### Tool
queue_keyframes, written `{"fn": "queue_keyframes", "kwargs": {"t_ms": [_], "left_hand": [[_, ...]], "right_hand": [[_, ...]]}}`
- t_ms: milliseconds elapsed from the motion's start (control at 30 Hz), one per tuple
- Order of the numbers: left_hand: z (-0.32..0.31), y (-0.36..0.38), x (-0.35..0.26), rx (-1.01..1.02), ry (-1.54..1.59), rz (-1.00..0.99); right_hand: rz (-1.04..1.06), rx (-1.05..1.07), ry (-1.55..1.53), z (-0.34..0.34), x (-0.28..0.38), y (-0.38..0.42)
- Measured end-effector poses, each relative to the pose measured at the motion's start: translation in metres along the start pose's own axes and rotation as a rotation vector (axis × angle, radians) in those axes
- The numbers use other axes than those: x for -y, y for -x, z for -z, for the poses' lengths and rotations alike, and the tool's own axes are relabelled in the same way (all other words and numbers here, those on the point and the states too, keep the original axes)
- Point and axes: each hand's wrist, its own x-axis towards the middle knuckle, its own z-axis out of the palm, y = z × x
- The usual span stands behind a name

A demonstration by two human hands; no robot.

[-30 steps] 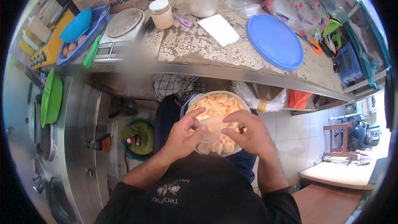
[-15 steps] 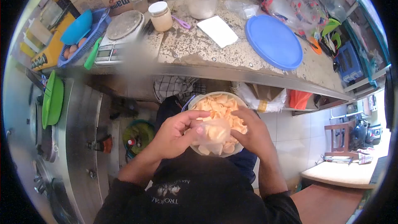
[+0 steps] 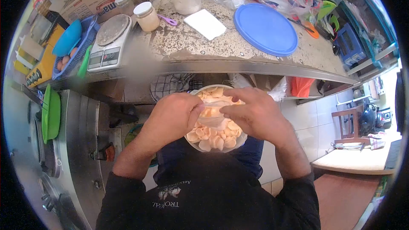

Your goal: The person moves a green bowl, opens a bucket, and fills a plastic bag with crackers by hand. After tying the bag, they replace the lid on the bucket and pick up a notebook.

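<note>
Grip: left hand (image 3: 172, 113) and right hand (image 3: 257, 113) pinch opposite sides of a clear bag (image 3: 214, 121), centre of frame. Some pale chips inside; whether its mouth is sealed, cannot tell. Directly below: tub (image 3: 243, 139), many loose chips (image 3: 205, 135) unbagged. Beyond, upper right: blue lid (image 3: 266, 30) flat on tabletop (image 3: 179, 44), off the tub.

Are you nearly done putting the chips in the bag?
Some chips already look to be inside the small clear bag. The left hand and right hand are pinching its top. Lots more chips lie in the tub, so probably plenty is left. I can't tell if other bags are finished.
</note>
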Motion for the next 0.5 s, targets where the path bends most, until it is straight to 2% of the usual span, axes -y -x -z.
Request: {"fn": "queue_keyframes", "kwargs": {"t_ms": [33,100,167,200,267,300,367,433,467,500], "left_hand": [[0.0,-0.001,-0.001,0.009,0.001,0.001],[0.001,-0.005,-0.002,-0.1,0.155,0.112],[-0.001,-0.001,0.0,-0.104,0.13,0.147],[-0.001,0.0,0.002,-0.113,0.1,0.177],[-0.015,0.004,0.01,-0.183,0.222,0.177],[-0.02,0.008,0.013,-0.252,0.344,0.182],[-0.005,0.014,0.008,-0.284,0.35,0.156],[-0.004,0.02,0.005,-0.295,0.368,0.15],[-0.005,0.02,0.005,-0.286,0.398,0.209],[-0.005,0.014,0.006,-0.289,0.423,0.255]], "right_hand": [[-0.044,0.014,0.003,-0.004,-0.005,0.002],[-0.092,0.029,0.007,-0.01,-0.013,0.008],[-0.226,-0.055,-0.299,-0.014,-0.02,0.017],[-0.226,-0.055,-0.298,-0.018,-0.024,0.022],[-0.536,0.15,-0.177,-0.032,-0.032,0.037],[-0.539,0.154,-0.181,-0.049,-0.033,0.05],[-0.538,0.386,0.205,-0.083,-0.041,0.072],[-0.54,0.424,0.242,-0.101,-0.038,0.081],[-0.522,0.45,0.293,-0.108,-0.039,0.082],[-0.483,0.363,0.301,-0.112,-0.041,0.083]]}}
